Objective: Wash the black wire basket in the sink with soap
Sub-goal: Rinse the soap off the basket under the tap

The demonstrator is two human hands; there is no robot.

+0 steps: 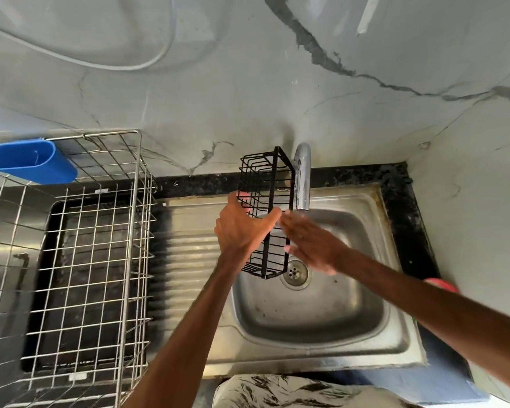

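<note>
Head view: a steel sink (277, 353) is set in a dark speckled bench (404, 231) under a grey veined wall (218, 98). The black wire basket (265, 213) is held on end over the basin beside the tap (303, 178), gripped by the left hand (242, 228). The right hand (312, 242), fingers (295, 228) straight, is blurred beside it; contact cannot be confirmed.

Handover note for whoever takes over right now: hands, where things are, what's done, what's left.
Left hand: grips the black wire basket, held on end over the sink, beside the tap.
Right hand: open, fingers straight against the basket's side; blurred.
Done: basket is at the sink. No suds or running water can be made out.
Left: soap, scrub, rinse. No soap identifiable; the red thing by the right forearm is unclear.
</note>
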